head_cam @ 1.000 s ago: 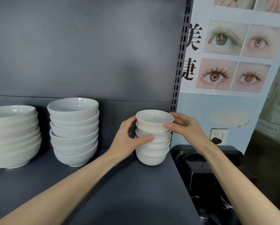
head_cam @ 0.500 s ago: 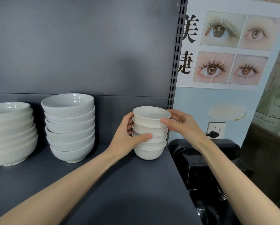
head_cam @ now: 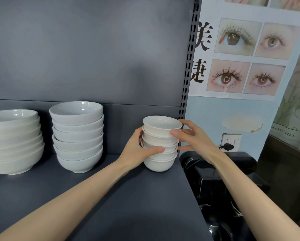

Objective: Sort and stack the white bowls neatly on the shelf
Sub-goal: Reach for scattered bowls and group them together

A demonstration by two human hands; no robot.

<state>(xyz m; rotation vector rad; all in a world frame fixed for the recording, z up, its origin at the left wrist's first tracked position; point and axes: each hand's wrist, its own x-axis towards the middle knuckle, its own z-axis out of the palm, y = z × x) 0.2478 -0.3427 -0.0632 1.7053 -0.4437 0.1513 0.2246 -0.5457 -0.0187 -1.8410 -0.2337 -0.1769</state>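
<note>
Three stacks of white bowls stand on the dark grey shelf point(head_cam: 111, 197). A stack of small bowls point(head_cam: 160, 143) sits near the shelf's right edge. My left hand point(head_cam: 137, 152) grips its left side, thumb across the lower bowls. My right hand point(head_cam: 192, 138) holds the right side, thumb on the top bowl's wall. A stack of medium bowls point(head_cam: 78, 136) stands in the middle. A stack of large bowls point(head_cam: 13, 141) is at the far left, partly cut off by the frame.
The shelf's slotted upright point(head_cam: 187, 66) runs just behind the small stack. Right of the shelf edge stands a black appliance point(head_cam: 224, 171), with a wall socket and plug point(head_cam: 230, 141) and a poster point(head_cam: 246, 54) above it.
Both hands keep their hold on the small stack. The stack has stayed near the right edge; only the view has shifted slightly.
</note>
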